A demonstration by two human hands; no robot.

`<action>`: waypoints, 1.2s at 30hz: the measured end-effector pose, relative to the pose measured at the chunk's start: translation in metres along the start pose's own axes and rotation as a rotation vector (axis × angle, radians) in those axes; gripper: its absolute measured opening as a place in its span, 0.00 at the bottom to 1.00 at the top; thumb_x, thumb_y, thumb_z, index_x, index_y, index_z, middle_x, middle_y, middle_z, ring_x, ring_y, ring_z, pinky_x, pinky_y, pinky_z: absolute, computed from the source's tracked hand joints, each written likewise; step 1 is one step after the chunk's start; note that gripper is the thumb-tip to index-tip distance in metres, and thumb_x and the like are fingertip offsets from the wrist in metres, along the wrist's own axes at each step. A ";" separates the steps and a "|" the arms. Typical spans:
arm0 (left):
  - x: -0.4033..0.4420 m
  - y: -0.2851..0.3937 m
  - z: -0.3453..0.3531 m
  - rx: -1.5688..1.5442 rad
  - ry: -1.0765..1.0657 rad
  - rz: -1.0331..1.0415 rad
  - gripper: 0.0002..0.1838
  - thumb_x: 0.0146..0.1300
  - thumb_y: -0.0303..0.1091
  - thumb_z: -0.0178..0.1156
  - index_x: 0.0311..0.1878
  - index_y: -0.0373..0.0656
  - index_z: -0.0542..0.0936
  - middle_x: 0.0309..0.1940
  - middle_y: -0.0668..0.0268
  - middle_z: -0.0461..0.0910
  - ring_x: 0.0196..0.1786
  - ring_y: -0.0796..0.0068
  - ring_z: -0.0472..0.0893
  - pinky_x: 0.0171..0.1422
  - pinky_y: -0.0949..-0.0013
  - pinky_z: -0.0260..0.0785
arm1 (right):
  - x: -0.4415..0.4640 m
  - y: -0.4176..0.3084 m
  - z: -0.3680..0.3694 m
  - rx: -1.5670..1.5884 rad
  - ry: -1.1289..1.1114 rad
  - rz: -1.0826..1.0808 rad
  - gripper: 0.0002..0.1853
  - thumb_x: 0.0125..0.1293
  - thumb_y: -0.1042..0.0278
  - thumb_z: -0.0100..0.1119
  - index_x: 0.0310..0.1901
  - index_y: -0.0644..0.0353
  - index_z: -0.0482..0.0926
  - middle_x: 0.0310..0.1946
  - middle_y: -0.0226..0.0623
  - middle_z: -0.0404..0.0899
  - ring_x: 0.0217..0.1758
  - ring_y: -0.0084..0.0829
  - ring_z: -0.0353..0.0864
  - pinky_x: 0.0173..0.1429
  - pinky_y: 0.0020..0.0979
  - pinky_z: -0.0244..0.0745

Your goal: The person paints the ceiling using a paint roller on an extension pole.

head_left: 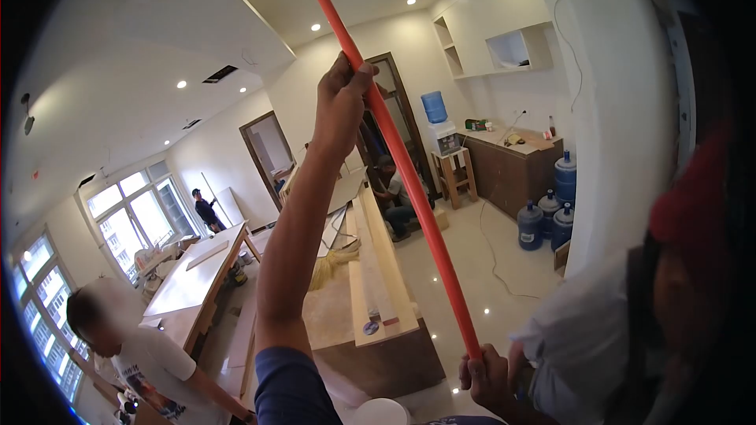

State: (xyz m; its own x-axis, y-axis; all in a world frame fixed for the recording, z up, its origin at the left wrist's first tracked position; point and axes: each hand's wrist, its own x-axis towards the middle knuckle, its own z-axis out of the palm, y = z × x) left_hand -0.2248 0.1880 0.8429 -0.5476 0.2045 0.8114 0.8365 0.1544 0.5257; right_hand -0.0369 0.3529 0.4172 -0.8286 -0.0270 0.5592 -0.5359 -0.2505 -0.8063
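Observation:
A long red pole slants across the view, from the ceiling at top left of centre down to the lower right. High up, my left hand is closed around it, arm raised, with a dark blue sleeve at the bottom. My right hand grips the pole near its lower end. The top of the pole runs out of view, so whatever it carries there is hidden. Just below my arms, a white round lid or bucket shows at the bottom edge.
A wooden box-like bench with boards stands ahead. Close on my right is a person in a light shirt; another person is at lower left. Blue water jugs stand by a counter. A cable crosses the floor.

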 end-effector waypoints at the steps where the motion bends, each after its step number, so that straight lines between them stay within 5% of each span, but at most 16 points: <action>1: 0.001 -0.008 -0.006 -0.008 0.009 -0.002 0.20 0.79 0.38 0.53 0.65 0.34 0.75 0.47 0.62 0.79 0.43 0.72 0.82 0.53 0.64 0.77 | 0.004 0.001 0.007 0.003 0.008 0.017 0.18 0.82 0.55 0.51 0.46 0.66 0.72 0.19 0.33 0.76 0.18 0.21 0.75 0.23 0.26 0.71; 10: 0.073 -0.053 -0.062 -0.040 0.015 -0.080 0.21 0.79 0.36 0.53 0.64 0.27 0.73 0.59 0.53 0.79 0.50 0.65 0.84 0.56 0.62 0.79 | 0.082 -0.011 0.060 -0.020 0.070 0.000 0.13 0.83 0.63 0.48 0.44 0.66 0.73 0.20 0.32 0.75 0.17 0.17 0.72 0.22 0.23 0.68; 12: 0.093 -0.070 -0.072 -0.071 -0.004 -0.090 0.21 0.79 0.35 0.52 0.64 0.26 0.73 0.61 0.51 0.78 0.52 0.63 0.84 0.57 0.61 0.79 | 0.102 -0.018 0.072 -0.011 0.076 0.022 0.17 0.83 0.55 0.49 0.43 0.64 0.72 0.21 0.30 0.73 0.17 0.17 0.70 0.21 0.23 0.66; 20: 0.069 -0.100 -0.074 -0.117 -0.009 -0.108 0.19 0.78 0.30 0.52 0.64 0.25 0.73 0.56 0.51 0.79 0.54 0.61 0.84 0.60 0.58 0.80 | 0.149 -0.016 0.086 -0.039 0.123 0.032 0.16 0.82 0.58 0.52 0.40 0.63 0.74 0.21 0.28 0.74 0.18 0.15 0.70 0.21 0.22 0.67; 25: 0.055 -0.085 -0.067 -0.174 -0.019 -0.068 0.14 0.75 0.24 0.54 0.60 0.30 0.75 0.49 0.58 0.80 0.46 0.68 0.85 0.48 0.64 0.80 | 0.124 -0.013 0.080 -0.071 0.133 0.039 0.19 0.83 0.51 0.48 0.42 0.60 0.72 0.21 0.29 0.72 0.18 0.17 0.68 0.21 0.23 0.65; 31: -0.016 -0.022 -0.037 0.004 -0.083 -0.008 0.22 0.75 0.30 0.57 0.67 0.30 0.73 0.59 0.54 0.81 0.51 0.67 0.85 0.55 0.63 0.80 | 0.048 -0.016 0.052 -0.046 0.138 0.005 0.19 0.81 0.51 0.52 0.41 0.63 0.72 0.19 0.29 0.73 0.17 0.17 0.70 0.22 0.24 0.67; 36: -0.071 0.033 -0.007 0.007 -0.099 0.078 0.25 0.71 0.28 0.61 0.69 0.29 0.71 0.57 0.55 0.82 0.47 0.73 0.85 0.48 0.69 0.78 | -0.021 -0.024 0.027 -0.057 0.145 0.004 0.24 0.80 0.45 0.53 0.41 0.64 0.72 0.20 0.31 0.74 0.17 0.18 0.71 0.22 0.25 0.69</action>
State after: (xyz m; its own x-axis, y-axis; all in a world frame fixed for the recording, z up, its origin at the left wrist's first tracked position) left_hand -0.1583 0.1715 0.8045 -0.4806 0.3102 0.8203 0.8766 0.1415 0.4600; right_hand -0.0019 0.3337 0.4296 -0.8432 0.1129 0.5256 -0.5375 -0.1951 -0.8204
